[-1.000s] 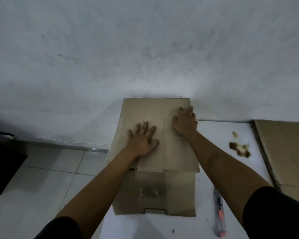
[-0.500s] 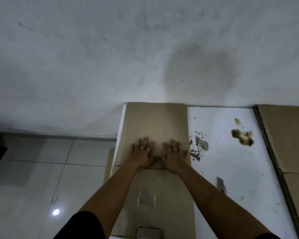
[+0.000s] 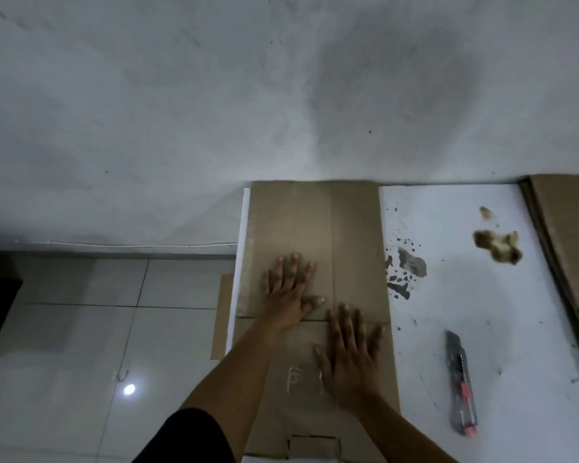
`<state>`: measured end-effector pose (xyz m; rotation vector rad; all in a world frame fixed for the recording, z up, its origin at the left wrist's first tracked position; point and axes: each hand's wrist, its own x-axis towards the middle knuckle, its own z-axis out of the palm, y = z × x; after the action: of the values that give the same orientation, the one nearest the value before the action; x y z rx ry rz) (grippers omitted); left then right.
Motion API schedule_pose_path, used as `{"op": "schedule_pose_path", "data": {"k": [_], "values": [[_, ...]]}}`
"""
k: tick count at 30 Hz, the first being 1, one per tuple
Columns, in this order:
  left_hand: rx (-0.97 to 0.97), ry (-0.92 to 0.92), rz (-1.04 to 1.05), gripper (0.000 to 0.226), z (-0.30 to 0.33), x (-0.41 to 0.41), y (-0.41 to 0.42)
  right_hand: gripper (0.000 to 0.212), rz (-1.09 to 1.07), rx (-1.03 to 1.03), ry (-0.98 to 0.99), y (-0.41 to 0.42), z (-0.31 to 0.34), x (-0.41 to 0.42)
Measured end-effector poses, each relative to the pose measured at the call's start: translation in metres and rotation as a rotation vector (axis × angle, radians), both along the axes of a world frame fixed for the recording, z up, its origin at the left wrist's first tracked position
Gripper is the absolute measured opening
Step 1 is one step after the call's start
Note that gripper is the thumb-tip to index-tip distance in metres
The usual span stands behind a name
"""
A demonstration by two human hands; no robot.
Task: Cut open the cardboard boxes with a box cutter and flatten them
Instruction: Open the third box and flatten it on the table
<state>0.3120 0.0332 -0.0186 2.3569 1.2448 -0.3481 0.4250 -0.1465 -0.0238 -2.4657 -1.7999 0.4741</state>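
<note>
A flattened brown cardboard box (image 3: 315, 222) lies on the left part of the white table (image 3: 465, 312), its far end against the wall. My left hand (image 3: 290, 289) presses flat on it with fingers spread, just above a fold line. Closer to me, my right hand (image 3: 350, 355) lies flat with straight fingers on the nearer panel, beside a scrap of clear tape. A grey and red box cutter (image 3: 462, 382) lies on the table to the right of the box, held by neither hand.
More flat cardboard (image 3: 569, 242) lies along the table's right edge. Brown stains (image 3: 497, 243) and dark specks (image 3: 403, 272) mark the tabletop. A grey wall stands behind. To the left, the table drops to a tiled floor (image 3: 81, 329), with a cardboard piece (image 3: 223, 315) hanging past the edge.
The box has gone down flat on the table. My right hand has slid back toward me onto the nearer panel, while my left hand stays pressing the far panel.
</note>
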Motion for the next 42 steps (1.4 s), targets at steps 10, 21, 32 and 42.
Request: {"op": "schedule_pose_path", "data": {"k": [10, 21, 32, 42], "values": [[-0.023, -0.009, -0.018, 0.082, -0.001, 0.0, 0.003, 0.083, -0.011, -0.012, 0.048, -0.016, -0.002, -0.011], [-0.039, -0.168, -0.094, 0.091, 0.005, -0.042, 0.014, 0.12, 0.052, -0.157, 0.04, -0.019, 0.009, -0.004], [0.101, -0.156, 0.286, 0.094, 0.007, -0.101, -0.071, 0.091, -0.093, -0.185, 0.12, 0.005, 0.044, 0.01], [-0.146, -0.078, 0.786, 0.099, 0.04, -0.07, -0.015, 0.057, -0.947, -0.14, 0.413, 0.051, 0.055, 0.04]]}}
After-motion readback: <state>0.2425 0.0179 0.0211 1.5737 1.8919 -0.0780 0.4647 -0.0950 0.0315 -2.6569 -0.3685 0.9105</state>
